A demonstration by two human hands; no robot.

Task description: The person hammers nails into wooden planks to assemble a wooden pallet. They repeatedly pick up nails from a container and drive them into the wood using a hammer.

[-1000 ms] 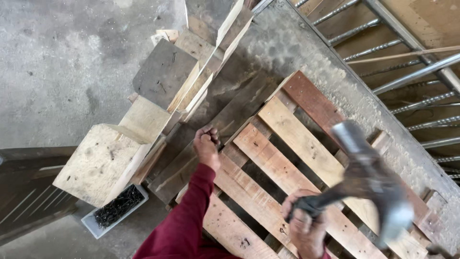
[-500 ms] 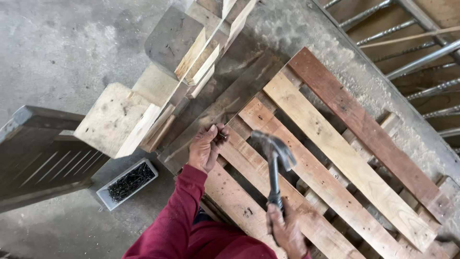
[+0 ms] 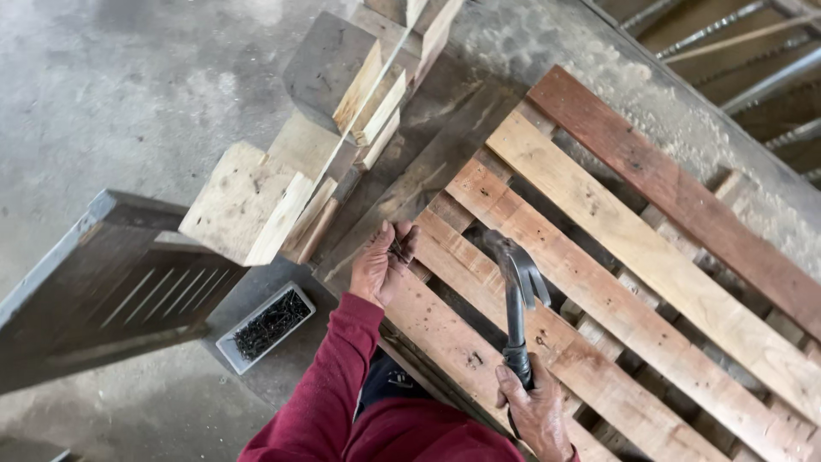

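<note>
A wooden pallet (image 3: 599, 282) of pale and reddish slats lies across the right half of the view. My left hand (image 3: 382, 261), in a dark red sleeve, pinches something small and dark, a nail by the look of it, at the pallet's near-left corner. My right hand (image 3: 537, 412) grips the black handle of a claw hammer (image 3: 516, 287). The hammer's steel head hovers just above a slat, a little to the right of my left hand.
A small grey tray of dark nails (image 3: 266, 326) sits on the concrete floor to the left. Stacked wood blocks and offcuts (image 3: 295, 175) lie beyond it. A dark slatted panel (image 3: 94, 287) leans at far left. Metal bars (image 3: 761, 77) run along the upper right.
The hammer has swung down from high at the right to just above the slat. My left hand has stayed at the pallet corner. The view has shifted.
</note>
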